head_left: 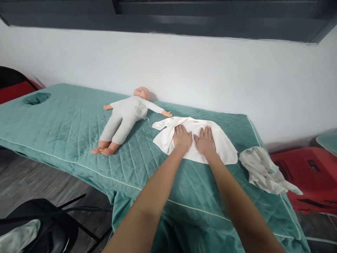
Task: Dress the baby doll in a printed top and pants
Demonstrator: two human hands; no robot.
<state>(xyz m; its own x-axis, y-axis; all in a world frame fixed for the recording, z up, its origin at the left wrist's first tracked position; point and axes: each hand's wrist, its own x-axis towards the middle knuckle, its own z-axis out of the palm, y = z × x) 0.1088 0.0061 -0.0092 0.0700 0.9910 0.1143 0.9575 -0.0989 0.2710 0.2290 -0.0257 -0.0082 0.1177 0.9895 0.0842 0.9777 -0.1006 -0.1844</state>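
Head view — white cloth (194, 153) lies under left hand (182, 138) and right hand (205, 141) — both laid flat, unclenched.

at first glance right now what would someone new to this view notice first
The eye would probably fall first on the doll, lying face up left of centre on the green padded cover. Next come the left hand and right hand, pressed flat on a white garment to the doll's right in the picture. The red chair stands out at the far right.
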